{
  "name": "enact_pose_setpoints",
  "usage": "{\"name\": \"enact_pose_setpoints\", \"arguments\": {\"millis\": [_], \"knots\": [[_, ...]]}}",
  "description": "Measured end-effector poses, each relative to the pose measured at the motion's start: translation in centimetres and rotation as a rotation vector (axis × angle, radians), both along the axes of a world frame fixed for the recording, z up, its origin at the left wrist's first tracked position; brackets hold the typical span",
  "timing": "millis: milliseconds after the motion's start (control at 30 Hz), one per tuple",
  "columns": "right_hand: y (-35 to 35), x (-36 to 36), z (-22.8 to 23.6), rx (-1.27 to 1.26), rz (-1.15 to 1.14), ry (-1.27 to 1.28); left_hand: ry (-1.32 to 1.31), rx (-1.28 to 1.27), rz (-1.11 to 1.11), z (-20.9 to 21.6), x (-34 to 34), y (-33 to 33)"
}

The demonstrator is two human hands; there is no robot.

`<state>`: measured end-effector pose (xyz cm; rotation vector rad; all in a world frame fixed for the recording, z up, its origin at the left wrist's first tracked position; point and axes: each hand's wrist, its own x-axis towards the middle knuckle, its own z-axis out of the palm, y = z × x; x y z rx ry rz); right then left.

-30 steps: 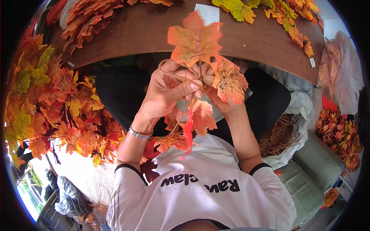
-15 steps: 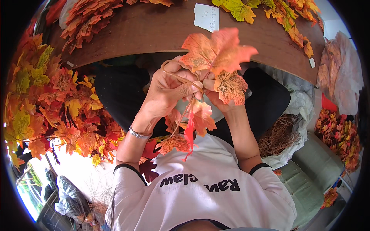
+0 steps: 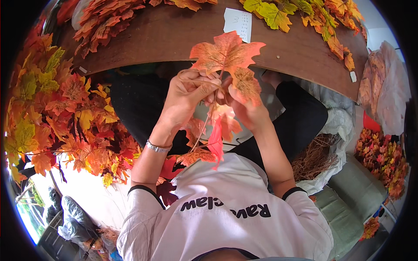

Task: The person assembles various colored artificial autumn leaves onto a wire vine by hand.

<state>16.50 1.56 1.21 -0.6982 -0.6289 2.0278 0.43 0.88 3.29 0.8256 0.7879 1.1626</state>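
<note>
I see the sprig (image 3: 226,53) between the left hand (image 3: 188,91) and the right hand (image 3: 250,111), at the near edge of the table (image 3: 143,45) — paper slip (image 3: 237,22) mid-table, leaf stack (image 3: 106,24) left, leaf sprays (image 3: 327,28) right. Leafy branches (image 3: 65,113) heap on my left — twigs (image 3: 315,158) sit in a sack (image 3: 340,122) right.

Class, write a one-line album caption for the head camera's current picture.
A sprig of orange leaves, held between left hand and right hand, near a brown table.

Passage lies over the brown table (image 3: 170,39) between leaf piles (image 3: 104,28) — the orange spray (image 3: 227,52) perhaps blocking its edge.
</note>
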Motion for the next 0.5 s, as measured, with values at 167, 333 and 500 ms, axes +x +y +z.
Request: {"name": "enact_pose_setpoints", "arguments": {"millis": [167, 333, 500], "knots": [[-0.9, 4.2, 1.9, 0.287, 0.262, -0.414, 0.35, -0.054, 0.122, 0.5, -0.9, 0.5], [2.6, 7.3, 5.2, 0.395, -0.171, -0.169, 0.391, -0.026, 0.067, 0.4, -0.8, 0.1], [6.3, 7.7, 4.5, 0.373, -0.357, -0.482, 0.765, 0.387, -0.082, 1.6, -1.0, -0.3]]}}
